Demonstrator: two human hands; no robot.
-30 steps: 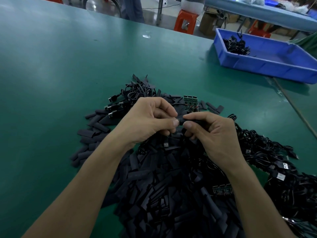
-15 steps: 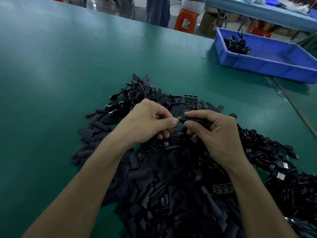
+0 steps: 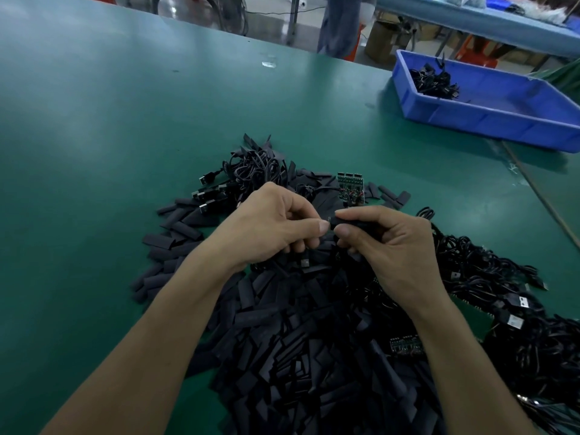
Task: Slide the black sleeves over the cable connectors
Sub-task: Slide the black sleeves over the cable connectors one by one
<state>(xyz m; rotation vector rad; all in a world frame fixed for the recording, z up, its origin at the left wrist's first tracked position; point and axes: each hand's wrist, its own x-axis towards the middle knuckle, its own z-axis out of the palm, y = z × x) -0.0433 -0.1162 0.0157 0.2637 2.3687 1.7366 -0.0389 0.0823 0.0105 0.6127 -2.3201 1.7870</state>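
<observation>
My left hand (image 3: 276, 224) and my right hand (image 3: 389, 243) meet thumb to thumb above a heap of flat black sleeves (image 3: 298, 337). My right hand pinches a black sleeve (image 3: 351, 221) between thumb and forefinger. My left hand pinches the cable connector (image 3: 329, 219) at the sleeve's left end; most of it is hidden by my fingers. Black cables with USB plugs (image 3: 502, 296) lie in a tangle to the right, and another bunch of cables (image 3: 248, 171) lies behind my left hand.
Small green circuit boards (image 3: 351, 186) lie just beyond my hands. A blue plastic tray (image 3: 489, 117) with a few black cables stands at the back right on the green table (image 3: 110, 127). A person's legs and stools show past the far edge.
My hands stay together over the heap; the sleeve in my right hand has shifted slightly toward my left thumb. A person behind the table has walked to the right.
</observation>
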